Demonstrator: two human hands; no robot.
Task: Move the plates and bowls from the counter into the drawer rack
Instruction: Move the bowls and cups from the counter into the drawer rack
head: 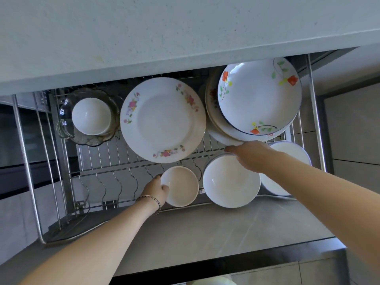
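Both hands are down in the drawer rack (pixel 123 155). The left hand (pixel 156 190) is on the small cream bowl (pixel 182 188) at the rack's front edge, and the right hand (pixel 251 156) is across the far rim of the large white bowl (pixel 230 184) just beside it.

Here's the danger. The cream bowl sits right among the upright wire prongs (pixel 118 182), with the floral plate (pixel 162 120) just behind its rim. Push it in at an angle and I'd expect it to catch a prong and rock, or clink that plate.

On the right it's tighter. The plate stack topped by the orange-flower plate (pixel 259 99) fills the right back corner, and its front edge hangs just above the right hand's fingertips. A knuckle lifted carelessly could nudge the stack forward onto the bowls.

Now the grips. The left hand is closed on the cream bowl's near-left rim, with the thumb hooked over the lip and the fingers out of sight beneath. The right hand lies fairly flat, fingers reaching left along the white bowl's far rim. I can't tell whether it's gripping or only resting.

A blue-rimmed bowl (pixel 292 153) sits under that forearm at the front right corner. A small white bowl (pixel 91 116) is nested in a glass dish (pixel 67 128) at the left back, below the tabletop (pixel 164 27).
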